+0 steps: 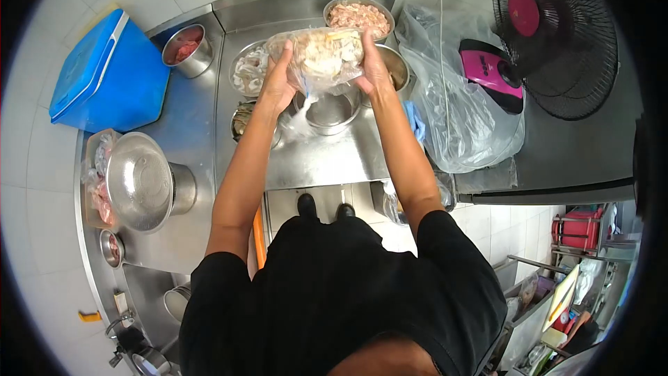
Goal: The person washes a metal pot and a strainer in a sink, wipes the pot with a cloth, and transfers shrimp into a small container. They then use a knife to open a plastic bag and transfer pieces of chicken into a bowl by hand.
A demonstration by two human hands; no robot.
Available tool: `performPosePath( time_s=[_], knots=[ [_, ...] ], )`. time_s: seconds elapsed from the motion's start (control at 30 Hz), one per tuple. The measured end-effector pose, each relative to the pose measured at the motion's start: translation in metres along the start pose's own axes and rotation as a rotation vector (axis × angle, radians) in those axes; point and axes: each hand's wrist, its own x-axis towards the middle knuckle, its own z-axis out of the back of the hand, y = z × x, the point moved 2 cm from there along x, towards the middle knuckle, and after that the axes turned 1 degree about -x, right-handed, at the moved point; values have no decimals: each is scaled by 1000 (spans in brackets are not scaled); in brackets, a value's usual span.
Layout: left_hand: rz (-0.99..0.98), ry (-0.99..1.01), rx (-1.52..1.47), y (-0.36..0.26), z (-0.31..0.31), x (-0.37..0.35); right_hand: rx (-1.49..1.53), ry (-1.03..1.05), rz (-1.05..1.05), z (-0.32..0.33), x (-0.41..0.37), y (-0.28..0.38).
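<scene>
A clear plastic bag of pale food (323, 56) is held up over the steel counter (334, 160). My left hand (280, 78) grips its left end, and my right hand (373, 66) grips its right end. The loose end of the bag hangs down over an empty-looking steel bowl (328, 110). Behind my left hand stands a bowl of whitish pieces (249, 73), with a bowl of darker contents (242, 120) below it. Beyond the bag is a bowl of pinkish minced food (360, 17). Another bowl (396, 69) is partly hidden behind my right hand.
At the left are a blue cooler (111, 76), a steel pot with red contents (186, 52), a large steel bowl (139, 181) and a tub of bagged items (97, 195). At the right, clear plastic sheeting (466, 118) lies beside a black and pink fan (494, 73).
</scene>
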Motion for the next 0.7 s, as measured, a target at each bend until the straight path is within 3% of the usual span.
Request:
performPosePath(
  time_s=[0.07,0.13,0.27,0.47,0.7],
  knots=[
    [-17,-10,41,3,-7,-6,-165,-190,115,15,4,-7],
    [-112,-89,202,8,-8,-13,-96,-152,66,-2,-15,2],
    [-223,-183,186,11,-13,-19,-247,-139,118,-8,-22,0],
    [-301,-154,408,-4,-19,-32,-443,-53,135,-2,-34,-5],
    [-387,-166,530,-10,-17,-43,-276,-144,23,12,-38,-11]
  ],
)
